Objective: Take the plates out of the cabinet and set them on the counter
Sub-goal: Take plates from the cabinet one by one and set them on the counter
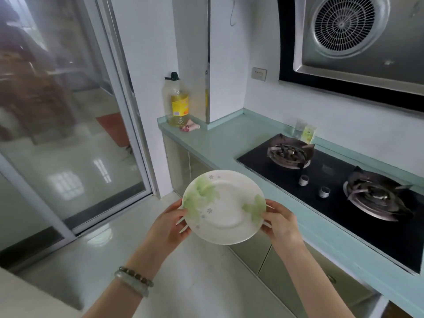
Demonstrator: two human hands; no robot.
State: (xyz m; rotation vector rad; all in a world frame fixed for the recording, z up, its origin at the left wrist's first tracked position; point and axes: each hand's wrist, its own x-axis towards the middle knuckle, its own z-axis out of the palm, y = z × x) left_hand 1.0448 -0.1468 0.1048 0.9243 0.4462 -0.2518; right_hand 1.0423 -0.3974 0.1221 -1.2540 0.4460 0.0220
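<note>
Fingers of both hands pinch one round plate (224, 207) by opposite edges, thumbs lying on the upper rim and the other fingertips tucked beneath it. On the near-left edge sits the left hand (168, 226), with two bracelets (134, 281) on its wrist, one of dark beads and one smooth and pale. On the right edge sits the right hand (281, 222). Glossy white ceramic makes up the plate, which has a shallow well, a broad flat rim, soft green leaf prints and tiny pale flowers. It is held in the air, tilted slightly toward the viewer, above the shiny tiled floor (202, 283) and just beside the front edge of a smooth pale-green counter (218, 143), not touching it. Right of the fingers, a black glass hob (332, 173) is sunk into the counter, with two round metal burners and two small cylindrical knobs. Above it on the wall hangs a steel extractor hood (346, 28) with a circular slatted grille. Beyond the fingers, at the far end of the counter, stands a tall clear plastic oil bottle (177, 102) with yellow oil, a yellow label and a dark cap. Left of the fingers stands a sliding glass door (68, 111) in a pale metal frame. Below the counter are flat, pale cabinet doors (181, 166).
</note>
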